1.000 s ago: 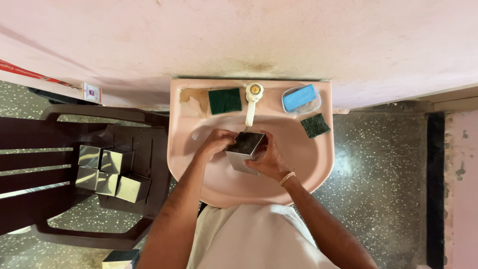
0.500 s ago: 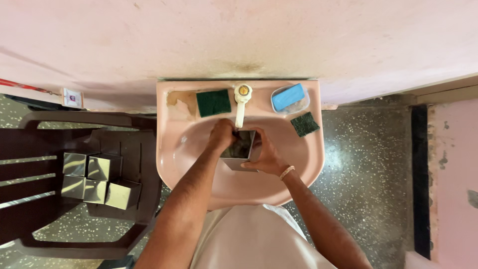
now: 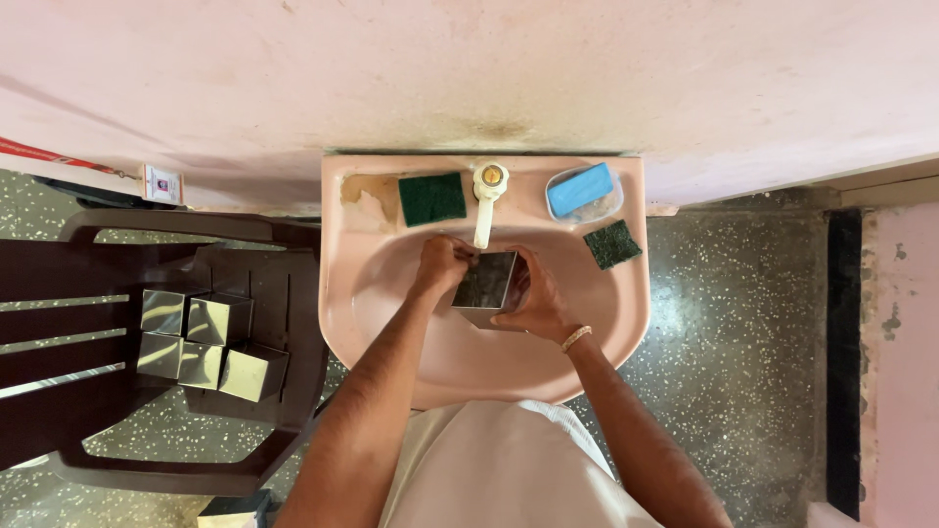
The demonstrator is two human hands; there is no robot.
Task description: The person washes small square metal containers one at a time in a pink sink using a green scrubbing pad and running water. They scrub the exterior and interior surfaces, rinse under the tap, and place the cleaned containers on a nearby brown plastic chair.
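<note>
Over the bowl of a pink wall sink point(image 3: 626, 323), both my hands hold a square steel container point(image 3: 485, 284) just below the white tap point(image 3: 487, 200). My left hand point(image 3: 440, 266) grips its left side, fingers curled at the rim. My right hand point(image 3: 538, 298) wraps its right side and underside; a bracelet sits on that wrist. The container's open face points up at the camera. Whether water runs from the tap I cannot tell.
A green scrub pad point(image 3: 431, 198) lies on the sink's back ledge left of the tap. A blue soap bar in a clear dish point(image 3: 583, 191) and a second green pad point(image 3: 612, 244) lie to the right. Several steel containers point(image 3: 207, 342) sit on a dark brown plastic chair point(image 3: 59, 323) to the left.
The container has tipped up more squarely toward the camera and sits closer under the tap. My hands have shifted slightly around it. The camera view has moved a little.
</note>
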